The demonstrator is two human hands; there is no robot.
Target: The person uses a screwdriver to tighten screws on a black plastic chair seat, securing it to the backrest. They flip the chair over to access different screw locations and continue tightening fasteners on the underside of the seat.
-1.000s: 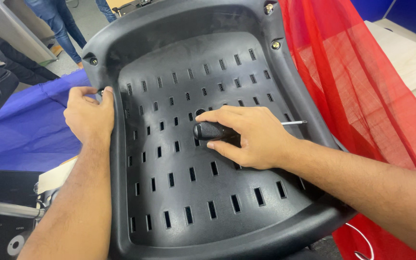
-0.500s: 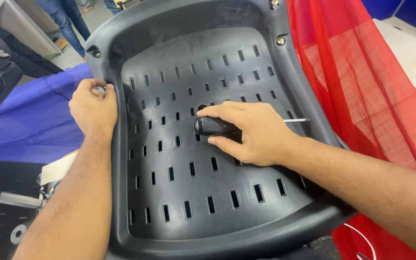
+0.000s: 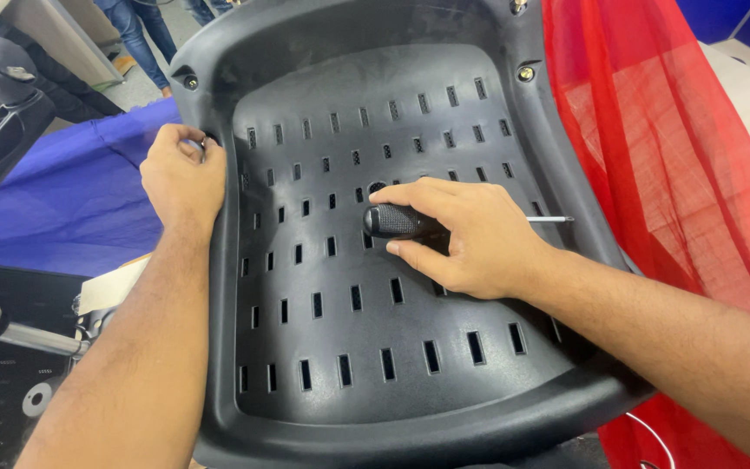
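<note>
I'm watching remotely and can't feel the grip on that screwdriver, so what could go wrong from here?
1. The screwdriver lies flat under the right hand, its thin shaft pointing at the red mesh fabric; a slip might snag it.
2. Only the left hand steadies the black seat shell at its rim, so the shell might shift.

Red mesh fabric point(image 3: 653, 156), blue cloth point(image 3: 71, 200) alongside.

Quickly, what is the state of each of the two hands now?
Left hand: closed, gripping the left rim of the black plastic seat shell.
Right hand: closed around a black-handled screwdriver.
</note>
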